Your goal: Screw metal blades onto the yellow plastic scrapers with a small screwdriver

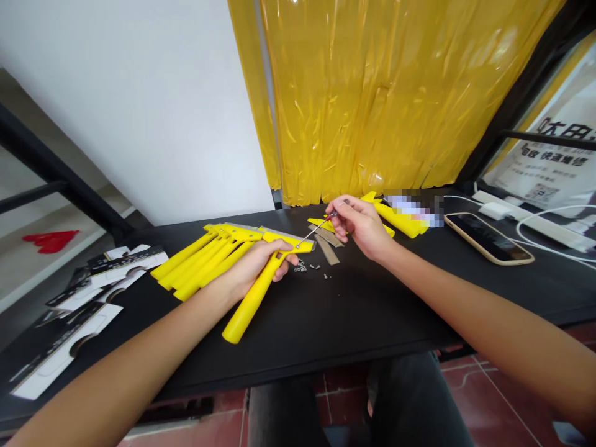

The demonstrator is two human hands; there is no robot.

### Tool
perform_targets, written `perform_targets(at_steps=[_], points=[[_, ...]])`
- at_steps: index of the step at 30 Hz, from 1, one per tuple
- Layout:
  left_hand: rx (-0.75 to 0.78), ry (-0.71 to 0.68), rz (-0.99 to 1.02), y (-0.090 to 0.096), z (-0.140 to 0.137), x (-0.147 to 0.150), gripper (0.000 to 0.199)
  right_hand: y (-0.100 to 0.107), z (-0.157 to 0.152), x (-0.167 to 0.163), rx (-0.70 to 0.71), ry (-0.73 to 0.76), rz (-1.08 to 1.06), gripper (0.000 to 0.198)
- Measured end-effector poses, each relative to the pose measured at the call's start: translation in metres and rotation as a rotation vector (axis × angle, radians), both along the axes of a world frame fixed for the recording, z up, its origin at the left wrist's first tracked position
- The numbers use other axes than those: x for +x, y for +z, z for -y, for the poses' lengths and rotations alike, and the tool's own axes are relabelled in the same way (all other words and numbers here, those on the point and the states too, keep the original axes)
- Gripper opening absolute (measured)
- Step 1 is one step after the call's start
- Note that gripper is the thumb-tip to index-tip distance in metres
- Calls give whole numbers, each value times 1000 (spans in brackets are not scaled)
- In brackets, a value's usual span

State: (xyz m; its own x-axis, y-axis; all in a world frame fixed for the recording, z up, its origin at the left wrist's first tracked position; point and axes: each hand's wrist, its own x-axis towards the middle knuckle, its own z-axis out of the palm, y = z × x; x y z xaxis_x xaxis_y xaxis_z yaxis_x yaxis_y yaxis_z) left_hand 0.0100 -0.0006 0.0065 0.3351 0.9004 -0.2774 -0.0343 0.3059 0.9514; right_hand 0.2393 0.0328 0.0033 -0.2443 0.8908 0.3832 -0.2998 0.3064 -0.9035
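My left hand (254,267) is closed around the neck of a yellow scraper (254,304), whose handle points down toward me. A metal blade edge shows along the scraper's wide head. In my right hand (361,226) is a screwdriver (319,231), pinched in the fingers, its thin shaft slanting down left to a screw spot on the scraper head. Left of that scraper, several similar yellow scrapers (200,261) lie side by side. Small screws and nuts (300,267) are scattered just right of my left fingers. Flat brownish strips (327,248) lie behind them.
Black-and-white card sleeves (74,347) are piled at the left of the black table (298,347). More yellow parts (405,220) lie at the back right. A phone (488,238), white cables and a power strip (535,220) occupy the right. A yellow plastic curtain (372,93) hangs behind.
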Motion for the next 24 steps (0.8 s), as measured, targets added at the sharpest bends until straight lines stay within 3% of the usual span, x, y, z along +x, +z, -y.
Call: perform_targets(at_steps=[7, 13, 16, 21, 24], points=[[46, -12, -51, -3, 0, -2, 22, 3, 1, 1, 19, -47, 52, 24], [88, 19, -124, -3, 1, 1, 26, 5, 8, 2, 122, -85, 145, 26], [102, 56, -148, -4, 2, 1, 29, 9, 17, 1, 300, -160, 273, 27], [188, 118, -220, 2, 7, -1, 31, 14, 31, 0, 713, -351, 540, 20], [266, 149, -296, 9, 11, 1, 30, 13, 33, -1, 862, -399, 647, 21]])
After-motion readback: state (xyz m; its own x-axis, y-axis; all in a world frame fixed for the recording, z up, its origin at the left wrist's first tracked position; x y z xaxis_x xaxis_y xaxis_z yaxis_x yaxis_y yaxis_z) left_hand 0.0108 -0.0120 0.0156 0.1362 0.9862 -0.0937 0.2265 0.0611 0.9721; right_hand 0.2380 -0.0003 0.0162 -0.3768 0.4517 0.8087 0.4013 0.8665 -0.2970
